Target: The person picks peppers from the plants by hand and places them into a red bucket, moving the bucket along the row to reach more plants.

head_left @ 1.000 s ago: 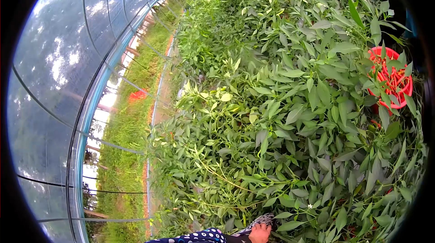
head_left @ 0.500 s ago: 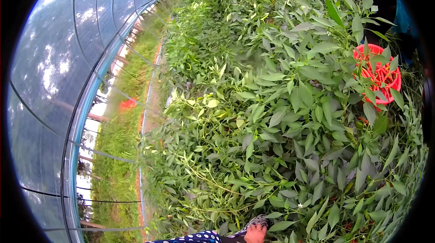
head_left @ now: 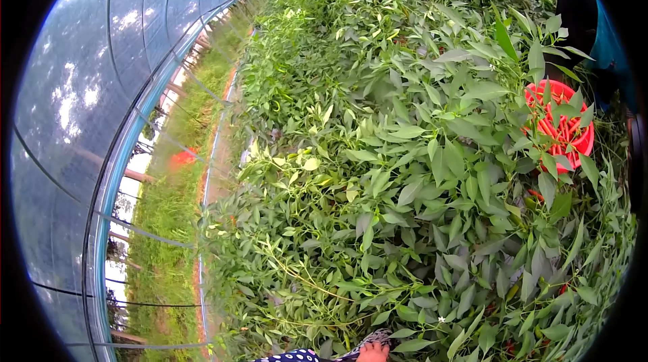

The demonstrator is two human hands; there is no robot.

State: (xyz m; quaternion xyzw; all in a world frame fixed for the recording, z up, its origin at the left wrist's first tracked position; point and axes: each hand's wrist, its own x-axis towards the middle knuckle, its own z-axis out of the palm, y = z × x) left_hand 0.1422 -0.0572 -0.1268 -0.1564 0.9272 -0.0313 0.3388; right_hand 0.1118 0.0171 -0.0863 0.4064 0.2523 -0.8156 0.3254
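Left hand (head_left: 373,354) beside pepper plants (head_left: 405,190)

The left hand is showing at the bottom edge, a dotted sleeve (head_left: 295,356) to its left; whether it is grasping anything, I cannot tell; the pepper plants are filling the middle, leaves hanging just beside the hand; a red bucket (head_left: 589,138) is holding red peppers (head_left: 563,134) at right, near another person (head_left: 577,17).

A farm growing chilli peppers, most likely inside a polytunnel, though the dark lens rim cuts the view short. Leafy chilli plants (head_left: 351,152) crowd around the hand (head_left: 373,354) and run far ahead of it. Left of the hand, translucent plastic film (head_left: 54,240) stretches over curved ribs (head_left: 109,24), with grass (head_left: 158,227) along its foot. Ahead and to the hand's right, a red basket (head_left: 589,148) holds picked red chillies (head_left: 563,134).
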